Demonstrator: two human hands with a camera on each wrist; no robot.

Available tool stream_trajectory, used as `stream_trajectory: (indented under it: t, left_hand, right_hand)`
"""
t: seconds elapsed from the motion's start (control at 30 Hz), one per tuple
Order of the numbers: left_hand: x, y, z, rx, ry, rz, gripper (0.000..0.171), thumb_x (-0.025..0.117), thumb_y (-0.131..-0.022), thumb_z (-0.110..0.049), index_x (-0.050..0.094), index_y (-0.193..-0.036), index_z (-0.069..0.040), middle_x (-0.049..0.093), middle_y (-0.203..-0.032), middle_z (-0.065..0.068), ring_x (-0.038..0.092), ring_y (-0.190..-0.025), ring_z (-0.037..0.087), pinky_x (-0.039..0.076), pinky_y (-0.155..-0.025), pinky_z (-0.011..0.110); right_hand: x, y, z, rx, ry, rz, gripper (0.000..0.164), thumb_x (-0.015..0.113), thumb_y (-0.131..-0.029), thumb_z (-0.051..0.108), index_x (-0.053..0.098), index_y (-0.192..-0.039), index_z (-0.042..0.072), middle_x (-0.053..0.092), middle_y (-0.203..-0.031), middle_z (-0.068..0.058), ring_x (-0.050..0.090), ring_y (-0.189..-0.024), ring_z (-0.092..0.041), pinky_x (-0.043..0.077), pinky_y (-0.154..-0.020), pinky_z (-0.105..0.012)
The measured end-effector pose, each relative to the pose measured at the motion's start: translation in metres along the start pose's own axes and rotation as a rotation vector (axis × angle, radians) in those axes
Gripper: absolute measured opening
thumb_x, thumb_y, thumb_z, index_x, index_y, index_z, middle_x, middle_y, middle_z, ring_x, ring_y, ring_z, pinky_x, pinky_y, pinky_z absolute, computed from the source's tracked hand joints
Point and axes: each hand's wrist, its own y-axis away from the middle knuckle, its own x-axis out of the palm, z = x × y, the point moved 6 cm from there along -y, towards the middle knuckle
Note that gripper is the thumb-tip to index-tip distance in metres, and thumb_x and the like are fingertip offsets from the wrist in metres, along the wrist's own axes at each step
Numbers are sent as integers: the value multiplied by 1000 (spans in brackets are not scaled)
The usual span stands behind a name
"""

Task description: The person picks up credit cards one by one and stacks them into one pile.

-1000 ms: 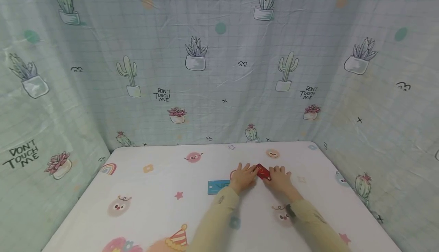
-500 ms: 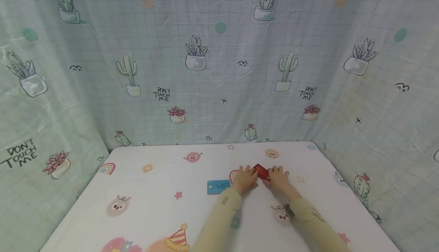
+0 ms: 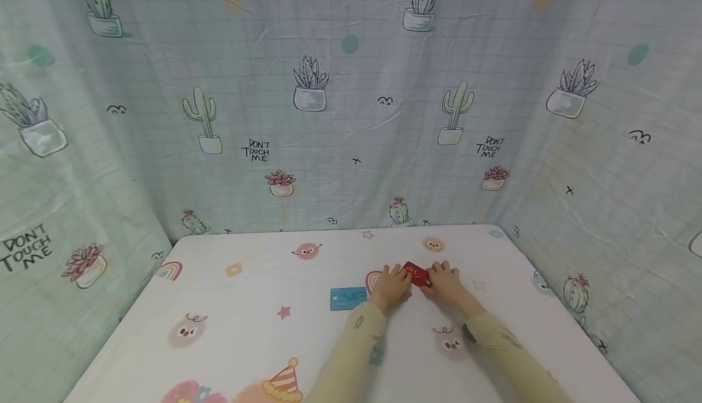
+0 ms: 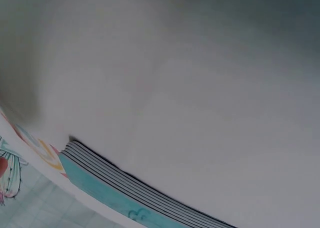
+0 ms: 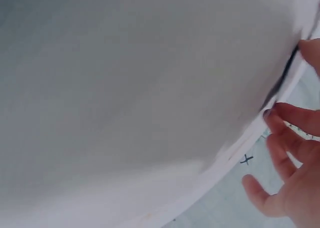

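A small red VIP card (image 3: 418, 274) lies slantwise between the two hands toward the back of the table. My left hand (image 3: 390, 287) holds its left end, thumb and fingers at the edge. At the opposite end my right hand (image 3: 445, 281) pinches it. From the right wrist, the right hand's fingers (image 5: 287, 138) are bent at a thin dark edge. Left of the left forearm lies a stack of blue VIP cards (image 3: 347, 299). The left wrist view shows several layers in the blue stack (image 4: 115, 188); the left hand is out of that view.
The white table (image 3: 241, 317) carries printed cartoon faces, stars and rainbows. Behind it and at both sides hangs a pale cactus-print curtain (image 3: 351, 135). The table's back edge runs a short way beyond the hands.
The red card has turned slightly and shifted a little left between the hands. Its printed letters show more clearly than a second ago. The blue stack stays put.
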Motion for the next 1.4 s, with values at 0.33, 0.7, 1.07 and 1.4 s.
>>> stream_trajectory:
  t: [0.33,0.7,1.07,1.4]
  left_hand:
    - [0,0,2,9,-75,-26,46,37,-90,-50,41,-131,-27,41,-134,-8,35,-128,12,35,-102,35]
    - [4,-3,6,-7,-76,-57,43,38,-90,-49,37,-126,-26,34,-142,-7,33,-130,13,36,-101,36]
    - [1,-4,5,2,-108,-121,49,42,-90,-47,34,-131,-23,44,-130,-5,38,-122,14,37,-101,36]
    - [-6,-5,3,29,-171,-122,52,43,-89,-48,37,-133,-21,44,-130,-5,38,-122,14,37,-100,34]
  right_hand:
    - [-6,-1,10,-178,78,-122,42,71,-67,30,53,-91,0,45,-80,-8,38,-81,-25,34,-66,-45]
    - [-5,1,15,-290,221,-233,51,71,-65,34,48,-95,0,44,-88,-11,38,-85,-27,36,-71,-46]
    - [-7,4,12,-302,287,-305,53,72,-61,39,51,-93,3,46,-83,-10,41,-83,-27,37,-71,-46]
    - [-12,9,11,-311,356,-320,51,72,-62,41,52,-92,4,51,-83,-11,44,-82,-28,40,-73,-47]
